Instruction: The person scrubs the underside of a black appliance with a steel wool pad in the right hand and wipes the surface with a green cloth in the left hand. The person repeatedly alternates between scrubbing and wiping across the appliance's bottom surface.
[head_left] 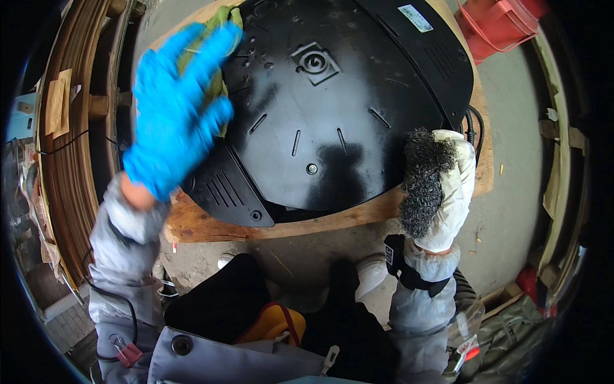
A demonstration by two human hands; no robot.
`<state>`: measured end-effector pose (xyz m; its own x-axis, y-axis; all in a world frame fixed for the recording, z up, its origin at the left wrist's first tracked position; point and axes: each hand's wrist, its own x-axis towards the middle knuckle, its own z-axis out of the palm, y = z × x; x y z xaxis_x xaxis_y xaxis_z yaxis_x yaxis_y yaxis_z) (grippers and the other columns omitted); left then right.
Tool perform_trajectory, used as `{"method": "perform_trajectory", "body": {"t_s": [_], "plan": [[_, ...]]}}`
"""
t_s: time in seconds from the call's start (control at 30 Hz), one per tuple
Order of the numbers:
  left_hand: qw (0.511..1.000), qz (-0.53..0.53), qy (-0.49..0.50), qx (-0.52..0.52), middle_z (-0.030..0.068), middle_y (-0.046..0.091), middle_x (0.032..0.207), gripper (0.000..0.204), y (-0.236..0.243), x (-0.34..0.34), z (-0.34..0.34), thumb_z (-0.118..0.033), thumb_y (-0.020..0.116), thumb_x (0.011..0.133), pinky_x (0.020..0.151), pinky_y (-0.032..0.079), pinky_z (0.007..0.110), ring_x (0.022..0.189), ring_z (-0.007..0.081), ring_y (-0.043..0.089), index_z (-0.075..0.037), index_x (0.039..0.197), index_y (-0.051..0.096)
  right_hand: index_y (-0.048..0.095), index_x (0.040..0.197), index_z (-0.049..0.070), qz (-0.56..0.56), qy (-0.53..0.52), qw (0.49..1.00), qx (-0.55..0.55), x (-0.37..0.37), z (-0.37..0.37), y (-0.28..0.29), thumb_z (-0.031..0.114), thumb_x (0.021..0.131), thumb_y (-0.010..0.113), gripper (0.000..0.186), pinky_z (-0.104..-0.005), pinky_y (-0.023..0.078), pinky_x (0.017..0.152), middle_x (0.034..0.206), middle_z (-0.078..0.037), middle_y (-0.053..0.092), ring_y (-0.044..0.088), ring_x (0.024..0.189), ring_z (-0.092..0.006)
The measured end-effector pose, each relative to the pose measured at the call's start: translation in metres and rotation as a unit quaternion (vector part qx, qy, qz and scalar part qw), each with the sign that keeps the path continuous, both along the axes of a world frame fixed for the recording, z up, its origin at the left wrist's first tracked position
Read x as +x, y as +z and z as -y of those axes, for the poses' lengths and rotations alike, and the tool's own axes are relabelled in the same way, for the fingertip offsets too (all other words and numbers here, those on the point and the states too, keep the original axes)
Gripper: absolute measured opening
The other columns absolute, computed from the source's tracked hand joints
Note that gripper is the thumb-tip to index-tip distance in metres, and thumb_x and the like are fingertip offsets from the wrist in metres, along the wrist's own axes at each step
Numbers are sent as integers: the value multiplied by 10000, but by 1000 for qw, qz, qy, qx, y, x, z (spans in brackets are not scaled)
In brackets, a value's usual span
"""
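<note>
Both hands work on a black plastic panel (332,109). L hand (176,109), in blue glove, is spread flat w/ fingers apart, pressing a yellow-green cloth (214,38) onto the panel's upper-left edge. R hand (448,192), in white glove, is closed around a dark steel-wool pad (422,179), held at the panel's right edge. Panel lies face-down on a wooden board (211,224) serving as the table, above a concrete floor (505,211). Red container (495,25) sits top right, well apart. Black cable (474,125) runs just behind the R hand.
</note>
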<state>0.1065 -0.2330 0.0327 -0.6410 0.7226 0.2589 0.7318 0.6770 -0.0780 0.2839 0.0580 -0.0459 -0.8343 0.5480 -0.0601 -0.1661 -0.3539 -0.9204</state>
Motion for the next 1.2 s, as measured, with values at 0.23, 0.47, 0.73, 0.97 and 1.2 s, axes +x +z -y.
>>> {"method": "perform_trajectory", "body": {"t_s": [0.23,0.47,0.73,0.97,1.2], "plan": [[992,74,62,-78,133,671,1232,334,-16,-109,-1,-252,703,964,969,518,469,1086,385,617,-173,1288,721,593,1320,1,-5,-2,995,-96,10,-9,-4,237,1089,549,333,-350,607,840,1166,-137,691,707,990,-237],[955,189,-227,31,122,704,1026,296,-8,-19,-85,-246,704,933,918,515,458,991,373,646,-127,1198,759,568,1357,-19,-23,-51,979,-197,34,-24,-14,291,1085,558,413,-364,615,792,1147,-160,704,722,945,-258],[946,131,-276,-111,35,589,1408,557,-18,52,-149,-374,707,917,1001,457,509,1204,276,558,-306,1463,622,583,1318,3,-23,-46,978,-205,45,-32,-13,285,1092,541,364,-371,614,749,1122,-172,717,730,906,-272],[901,243,-325,-153,17,659,1201,590,12,46,-67,-217,784,781,862,452,411,994,253,600,-341,1355,724,582,1338,-21,3,-103,974,-200,56,-46,-17,244,1105,521,359,-347,622,774,1122,-151,711,729,917,-238],[912,215,-319,-146,-16,657,1099,348,-1,52,-116,-209,769,791,801,502,417,1021,239,634,-290,1129,754,557,1361,-51,4,-81,991,-106,58,-50,-20,187,1092,518,361,-344,631,800,1159,-152,701,729,949,-231]]}}
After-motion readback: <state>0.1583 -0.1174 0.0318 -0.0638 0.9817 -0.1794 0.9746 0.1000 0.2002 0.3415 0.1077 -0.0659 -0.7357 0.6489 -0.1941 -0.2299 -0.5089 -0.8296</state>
